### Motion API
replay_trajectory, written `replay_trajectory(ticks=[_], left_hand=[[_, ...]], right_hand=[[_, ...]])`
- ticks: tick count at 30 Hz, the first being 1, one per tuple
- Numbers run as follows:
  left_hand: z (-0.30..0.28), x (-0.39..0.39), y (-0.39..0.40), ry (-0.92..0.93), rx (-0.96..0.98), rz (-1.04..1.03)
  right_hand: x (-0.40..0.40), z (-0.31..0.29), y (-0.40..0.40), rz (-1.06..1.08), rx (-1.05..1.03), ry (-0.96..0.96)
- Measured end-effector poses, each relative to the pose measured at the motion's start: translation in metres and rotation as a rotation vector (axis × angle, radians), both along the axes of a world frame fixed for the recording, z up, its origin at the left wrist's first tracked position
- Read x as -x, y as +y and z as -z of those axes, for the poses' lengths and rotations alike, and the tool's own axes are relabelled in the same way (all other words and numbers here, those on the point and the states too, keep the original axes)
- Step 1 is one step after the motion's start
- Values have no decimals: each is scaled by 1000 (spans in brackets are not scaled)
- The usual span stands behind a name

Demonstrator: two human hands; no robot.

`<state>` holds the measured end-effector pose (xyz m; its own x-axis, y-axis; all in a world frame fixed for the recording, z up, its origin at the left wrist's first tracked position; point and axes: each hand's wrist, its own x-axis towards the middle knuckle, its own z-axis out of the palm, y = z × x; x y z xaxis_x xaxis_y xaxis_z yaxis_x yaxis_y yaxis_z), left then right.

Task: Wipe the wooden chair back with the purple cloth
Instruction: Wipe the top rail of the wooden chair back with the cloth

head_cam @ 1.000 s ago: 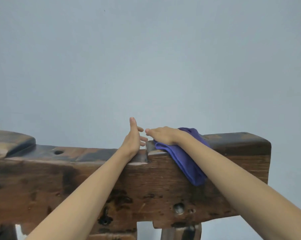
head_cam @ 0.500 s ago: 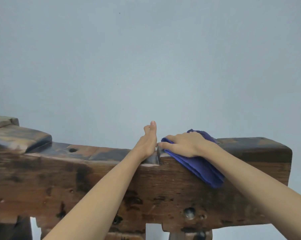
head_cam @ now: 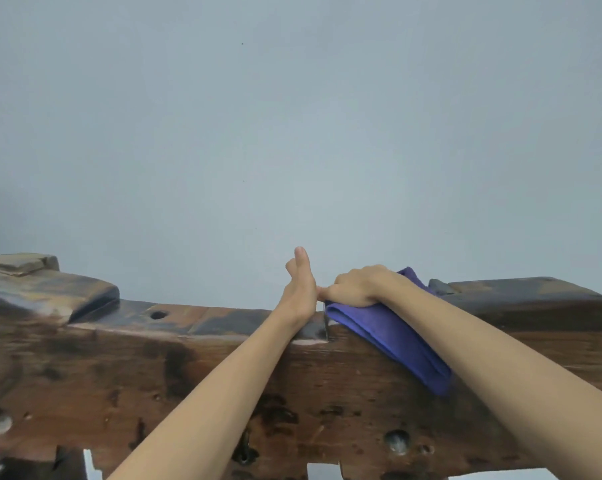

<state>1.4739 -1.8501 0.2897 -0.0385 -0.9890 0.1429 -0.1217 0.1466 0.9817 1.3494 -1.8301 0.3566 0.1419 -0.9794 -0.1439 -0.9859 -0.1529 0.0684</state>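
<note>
A thick, dark, weathered wooden chair back (head_cam: 188, 368) runs across the lower part of the view, with a raised step at its right end. The folded purple cloth (head_cam: 396, 337) is draped over its top edge at that step and hangs down the near face. My right hand (head_cam: 358, 287) presses on the cloth from above, fingers curled over it. My left hand (head_cam: 301, 289) rests edge-on on the top of the wood just left of the cloth, fingers together and pointing up, touching my right hand.
A plain pale grey wall (head_cam: 292, 133) fills everything behind the chair back. The top edge has a round hole (head_cam: 158, 315) left of centre and a raised block (head_cam: 50, 289) at the far left. Gaps show below the beam.
My right hand has curled more tightly over the cloth. My left hand has turned from spread fingers to a closed upright edge against it. The camera has shifted slightly.
</note>
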Motion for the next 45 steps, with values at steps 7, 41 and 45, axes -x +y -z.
replay_trajectory(ticks=[7,41,45], left_hand=[[-6,-17,-2,419,-40,-106],[-11,-19,2,501,-75,-124],[-2,-23,-2,535,-53,-236]], right_hand=[[-34,2,-34,66,-166,31],[-48,8,31,166,39,47],[-65,9,4,202,24,64]])
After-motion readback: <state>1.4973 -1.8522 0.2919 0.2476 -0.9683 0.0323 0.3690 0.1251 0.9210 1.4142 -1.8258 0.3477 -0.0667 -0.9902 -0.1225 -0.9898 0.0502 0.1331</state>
